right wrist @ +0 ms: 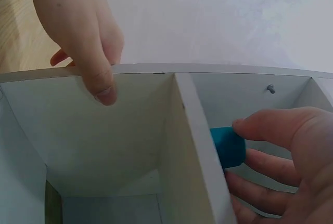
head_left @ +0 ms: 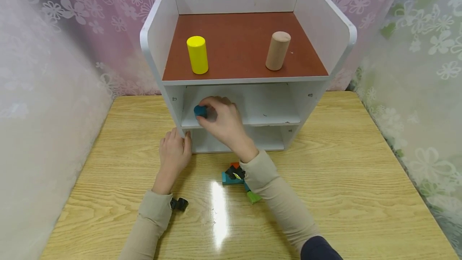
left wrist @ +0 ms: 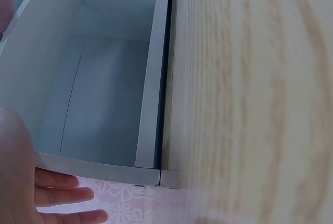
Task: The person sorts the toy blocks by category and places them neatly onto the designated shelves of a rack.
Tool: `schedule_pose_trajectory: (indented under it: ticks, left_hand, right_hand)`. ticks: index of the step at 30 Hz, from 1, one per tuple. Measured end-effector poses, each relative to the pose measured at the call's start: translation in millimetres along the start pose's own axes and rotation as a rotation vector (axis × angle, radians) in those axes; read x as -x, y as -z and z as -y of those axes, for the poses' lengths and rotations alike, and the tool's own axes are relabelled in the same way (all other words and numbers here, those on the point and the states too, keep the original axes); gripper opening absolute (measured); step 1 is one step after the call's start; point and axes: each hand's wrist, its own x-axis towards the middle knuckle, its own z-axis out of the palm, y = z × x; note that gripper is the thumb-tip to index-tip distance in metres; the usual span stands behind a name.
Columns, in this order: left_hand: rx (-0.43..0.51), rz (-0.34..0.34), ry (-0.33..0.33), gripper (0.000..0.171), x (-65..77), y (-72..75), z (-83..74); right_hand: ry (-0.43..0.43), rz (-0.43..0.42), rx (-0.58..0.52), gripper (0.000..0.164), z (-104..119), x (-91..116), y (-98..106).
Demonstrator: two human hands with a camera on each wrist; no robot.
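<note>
A white shelf unit [head_left: 245, 79] with a brown top board stands on the wooden table. My right hand [head_left: 225, 121] pinches a short blue cylinder block [head_left: 200, 111] between thumb and fingers, at the left side of the middle compartment. In the right wrist view that blue block [right wrist: 228, 147] stands upright close to the front edge of the middle board. My left hand [head_left: 175, 149] grips the unit's left side panel low down, its thumb [right wrist: 101, 86] on the inner face and its fingers [left wrist: 67, 195] outside. Both sleeves are beige.
A yellow cylinder [head_left: 197, 55] stands on the top board at left, a plain wooden cylinder [head_left: 278, 51] at right. Several coloured pieces [head_left: 232, 179] lie on the table [head_left: 361, 179] in front of the unit, partly behind my right sleeve. Flowered curtains [head_left: 429, 51] surround the table.
</note>
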Motion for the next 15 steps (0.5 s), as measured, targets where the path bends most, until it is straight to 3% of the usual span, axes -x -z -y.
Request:
schedule_pose_trajectory:
  ticks: [10,15]
  left_hand:
    - [0.001,-0.007,0.004,0.026,-0.3,-0.7,0.1]
    - [0.003,-0.007,0.008,0.027,-0.2,-0.6,-0.3]
  right_hand:
    - [0.133,-0.092,-0.065,0.022,9.7,6.4,17.9]
    - [0.182,-0.094,-0.075,0.021,12.5,13.8,30.5]
